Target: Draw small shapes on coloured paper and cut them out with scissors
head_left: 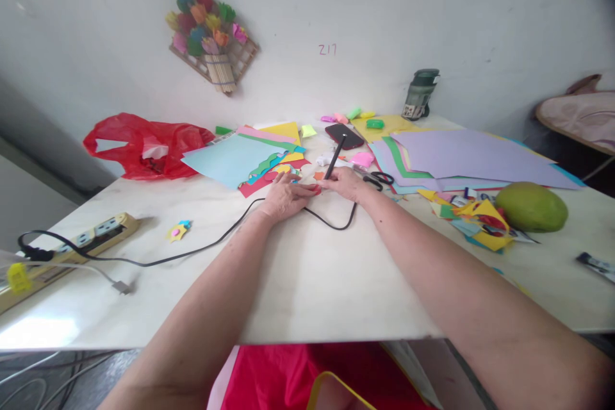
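My left hand rests low on the table, its fingers reaching right to a small red piece. From the other side my right hand meets it, fingers closed around the lower end of a thin black rod-like tool that slants up and away. My fingers hide its lower end. A black cord passes under my left hand and loops up to my right wrist. Black-handled scissors lie just right of my right hand. Cut paper shapes are beyond my left hand.
Coloured paper sheets lie left and right. A phone and pink clay sit beyond my hands. Paper scraps and a green fruit are at right. At left are a power strip and red bag.
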Demonstrator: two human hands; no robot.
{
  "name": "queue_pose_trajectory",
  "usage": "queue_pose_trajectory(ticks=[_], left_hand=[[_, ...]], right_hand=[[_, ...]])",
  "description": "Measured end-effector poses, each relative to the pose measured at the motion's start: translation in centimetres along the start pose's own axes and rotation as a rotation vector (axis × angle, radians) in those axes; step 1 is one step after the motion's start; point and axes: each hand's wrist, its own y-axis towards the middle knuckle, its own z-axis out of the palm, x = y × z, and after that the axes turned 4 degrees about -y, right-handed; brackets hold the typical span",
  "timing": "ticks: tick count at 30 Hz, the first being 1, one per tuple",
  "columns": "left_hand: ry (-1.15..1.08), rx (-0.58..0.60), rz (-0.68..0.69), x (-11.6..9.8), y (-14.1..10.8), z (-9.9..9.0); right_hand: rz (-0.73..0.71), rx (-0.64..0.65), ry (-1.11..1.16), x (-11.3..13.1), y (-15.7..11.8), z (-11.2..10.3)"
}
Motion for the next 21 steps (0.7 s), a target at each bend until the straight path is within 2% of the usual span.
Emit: queue_pose_trajectory(ticks=[10,21], left_hand=[[0.133,0.116,-0.099,-0.77,-0.17,-0.78],[0.153,0.142,-0.111,-0.79,-0.11,-0.79]], right_hand=[[-0.022,0.029,-0.114,-0.24,0.21,0.12],[-0.016,0.032,-0.150,-0.42,0.35,0.24]])
